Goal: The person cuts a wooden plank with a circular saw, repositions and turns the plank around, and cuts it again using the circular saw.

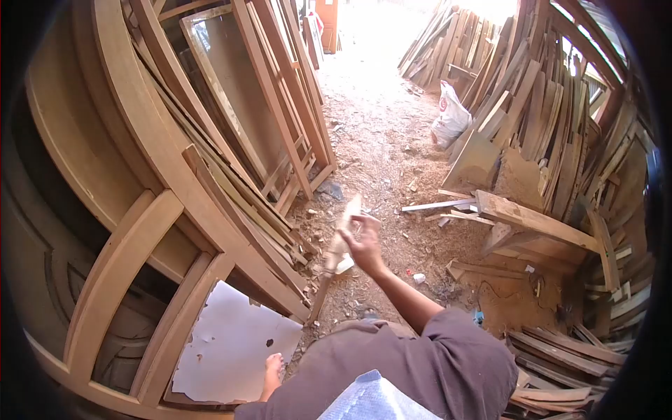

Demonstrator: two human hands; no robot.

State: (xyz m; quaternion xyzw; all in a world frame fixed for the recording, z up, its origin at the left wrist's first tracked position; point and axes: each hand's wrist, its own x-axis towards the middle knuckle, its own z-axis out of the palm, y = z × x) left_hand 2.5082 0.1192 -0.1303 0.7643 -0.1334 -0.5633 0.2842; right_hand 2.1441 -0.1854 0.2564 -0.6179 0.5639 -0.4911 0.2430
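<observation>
Door frame (119, 77): large, pale brown and curved by the lens, filling the left side in front of darker panelled pieces.
White sheet (231, 343): ragged-edged, with a dark hole near its right side, resting against the lower frame members.
Standing frames (273, 98): leaning above and to the right of the sheet, their long members running down towards the floor.
Left hand (274, 367): low, at the sheet's lower right edge, fingers partly hidden; I cannot tell whether they touch it or how far they are curled.
Wood strip (336, 250): in the right hand (364, 245), out in front of the body, above the littered ground (378, 161). Its long axis slants from upper right to lower left, and it lies on the left side of the right hand's fingers. Blur makes it uncertain whether the darker length below belongs to it.
Right hand: thumb and fingers closed around the strip's upper part; clearly the nearer hand, the left being well apart.
White bag (451, 115): slumped on the ground beside the leaning boards (553, 133).
Thick plank (535, 220): raised, angled down to the right.
Stacked lengths (560, 350): piled at lower right.
</observation>
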